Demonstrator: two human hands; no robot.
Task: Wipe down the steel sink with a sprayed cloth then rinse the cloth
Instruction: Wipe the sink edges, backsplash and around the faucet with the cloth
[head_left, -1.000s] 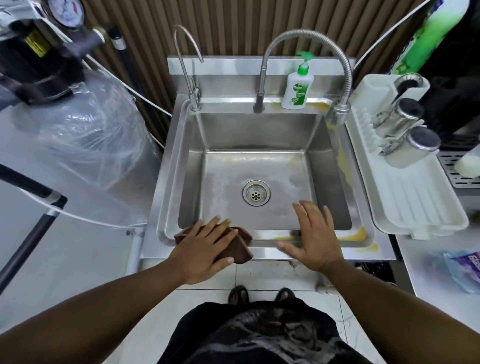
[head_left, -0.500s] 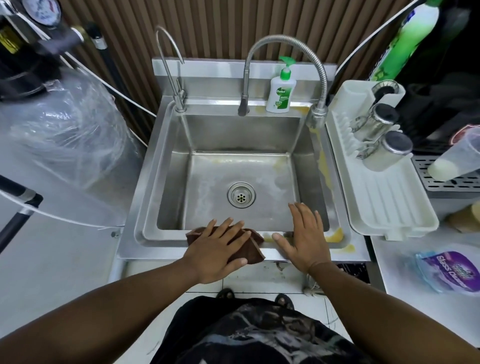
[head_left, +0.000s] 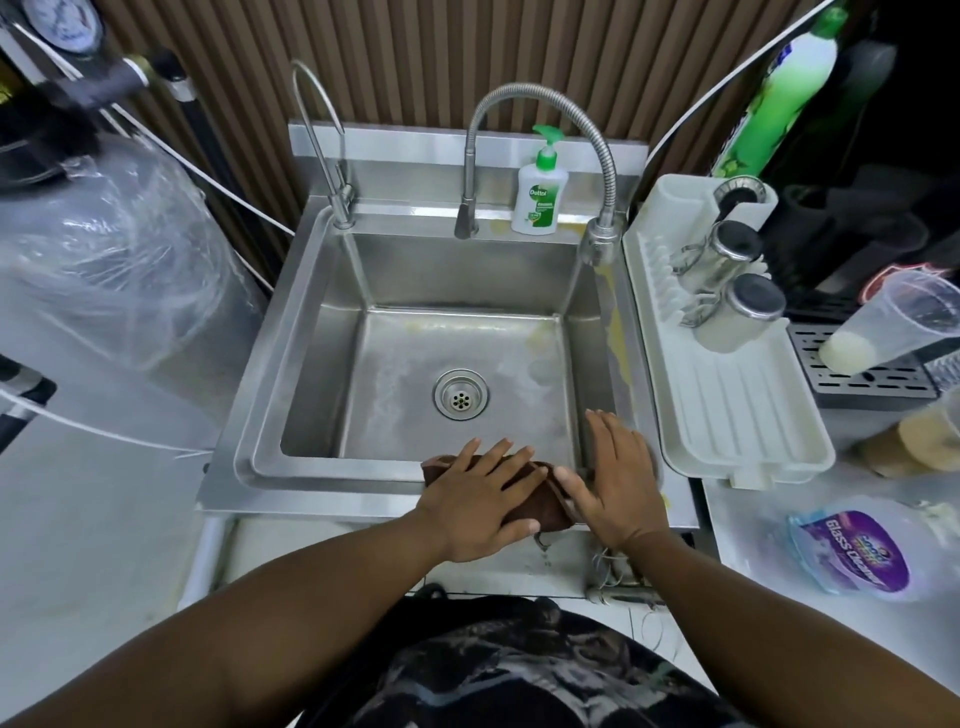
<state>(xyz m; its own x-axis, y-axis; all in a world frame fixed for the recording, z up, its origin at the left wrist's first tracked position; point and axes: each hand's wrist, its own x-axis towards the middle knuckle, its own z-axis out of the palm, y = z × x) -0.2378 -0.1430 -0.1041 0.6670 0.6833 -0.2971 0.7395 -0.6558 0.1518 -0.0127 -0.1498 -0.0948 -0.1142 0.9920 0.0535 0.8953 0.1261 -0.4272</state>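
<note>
The steel sink (head_left: 311, 470) fills the middle of the head view, its basin stained yellowish along the back and right wall. A dark brown cloth (head_left: 545, 506) lies on the sink's front rim. My left hand (head_left: 480, 501) presses flat on it with straight, spread fingers. My right hand (head_left: 615, 478) rests flat on the front right corner of the rim, its thumb touching the cloth's right end. Most of the cloth is hidden under my left hand. A flexible steel tap (head_left: 540, 104) arches over the back of the basin.
A green-capped soap bottle (head_left: 537, 197) stands on the back ledge beside a thin second tap (head_left: 322, 145). A white drying rack (head_left: 727, 415) with two steel cups sits right of the sink. A glass cleaner pouch (head_left: 852, 551) lies on the right counter. Plastic wrap covers a tank at left.
My left hand has slid the cloth rightward along the front rim until it meets my right thumb. The right hand has stayed near the front right corner.
</note>
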